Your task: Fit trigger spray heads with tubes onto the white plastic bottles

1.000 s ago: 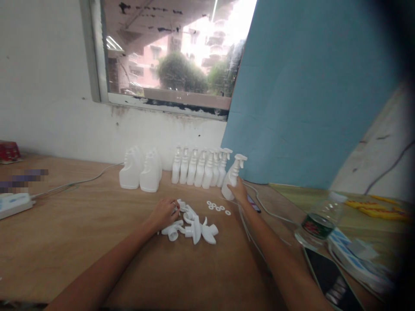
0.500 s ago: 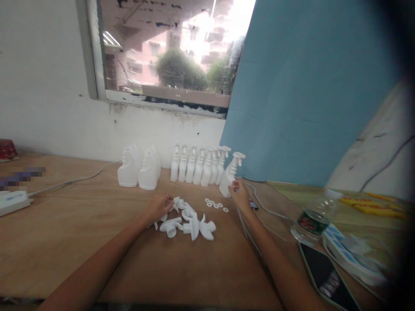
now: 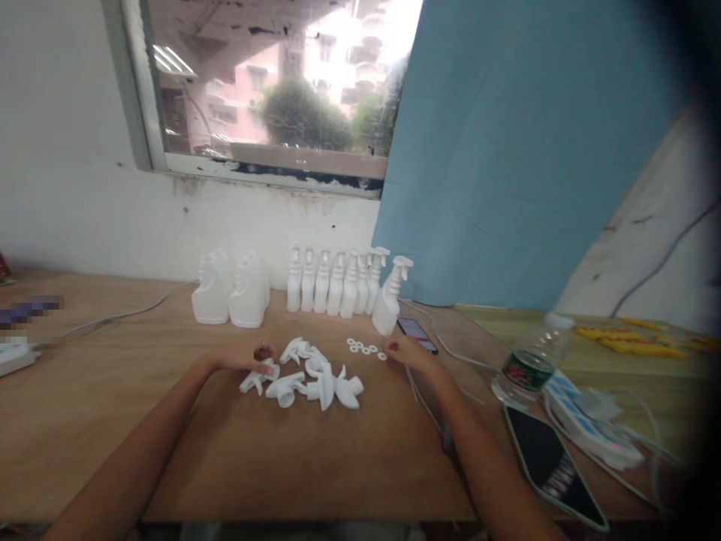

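Observation:
My left hand [image 3: 248, 359] rests at the left end of a pile of white spray trigger heads [image 3: 318, 376], its fingers curled over one trigger head [image 3: 254, 380]. My right hand [image 3: 404, 350] lies on the wooden table [image 3: 113, 406] with its fingers drawn together, tips touching the end of a short line of small white rings [image 3: 365, 348]. Whether they pinch a ring is too small to tell. Just behind it stands a white spray bottle [image 3: 388, 299] with its head fitted, at the right end of a row of such bottles [image 3: 330, 284].
Two white bottles without heads [image 3: 230, 289] stand left of the row. A phone [image 3: 417, 330] and cables lie behind my right hand. At the right are a water bottle [image 3: 529, 361], a dark phone [image 3: 555, 466] and yellow tools [image 3: 647, 346]. A blue board [image 3: 535, 150] leans at the back.
My right hand let go of the rightmost spray bottle and drew back to the white rings. My left hand moved left across the pile onto a trigger head. The view shifted slightly.

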Demonstrator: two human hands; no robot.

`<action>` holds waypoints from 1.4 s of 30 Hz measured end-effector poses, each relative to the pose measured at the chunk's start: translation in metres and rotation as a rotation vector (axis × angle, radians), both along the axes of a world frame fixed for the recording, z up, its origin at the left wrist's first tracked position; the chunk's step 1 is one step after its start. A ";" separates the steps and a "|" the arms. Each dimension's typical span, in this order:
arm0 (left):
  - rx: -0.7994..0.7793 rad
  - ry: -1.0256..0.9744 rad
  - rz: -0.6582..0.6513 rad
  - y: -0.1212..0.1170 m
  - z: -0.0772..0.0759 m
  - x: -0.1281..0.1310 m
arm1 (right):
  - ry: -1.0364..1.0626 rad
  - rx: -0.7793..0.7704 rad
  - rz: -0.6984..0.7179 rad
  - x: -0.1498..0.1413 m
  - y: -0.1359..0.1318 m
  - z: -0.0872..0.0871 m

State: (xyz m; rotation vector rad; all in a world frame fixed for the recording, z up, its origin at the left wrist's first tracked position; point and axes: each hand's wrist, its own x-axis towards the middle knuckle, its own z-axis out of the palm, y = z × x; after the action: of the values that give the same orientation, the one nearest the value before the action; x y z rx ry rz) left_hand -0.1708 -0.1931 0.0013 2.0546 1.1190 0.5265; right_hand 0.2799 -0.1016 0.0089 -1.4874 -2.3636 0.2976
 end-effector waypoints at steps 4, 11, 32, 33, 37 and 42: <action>-0.152 0.015 -0.086 0.000 0.000 -0.006 | -0.031 -0.021 0.033 -0.006 0.002 -0.009; -0.125 -0.089 0.042 -0.004 0.008 -0.009 | -0.037 0.023 -0.013 -0.009 0.005 -0.018; -0.277 -0.687 0.173 -0.038 0.016 0.105 | 0.643 0.338 0.282 -0.122 -0.087 0.016; -0.258 -0.663 0.165 -0.039 0.016 0.107 | 0.693 0.324 0.314 -0.127 -0.091 0.015; -0.203 -0.625 0.147 -0.042 0.017 0.109 | 0.679 0.352 0.475 -0.141 -0.103 0.013; -0.211 -0.597 0.157 -0.041 0.011 0.111 | 0.502 0.392 0.716 -0.145 -0.107 0.008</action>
State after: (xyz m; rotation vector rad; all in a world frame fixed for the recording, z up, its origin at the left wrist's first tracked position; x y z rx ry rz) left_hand -0.0595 -0.2337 0.0119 1.4863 0.9235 0.9768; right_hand 0.1352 -0.2087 0.0166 -0.3045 -2.2562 0.3009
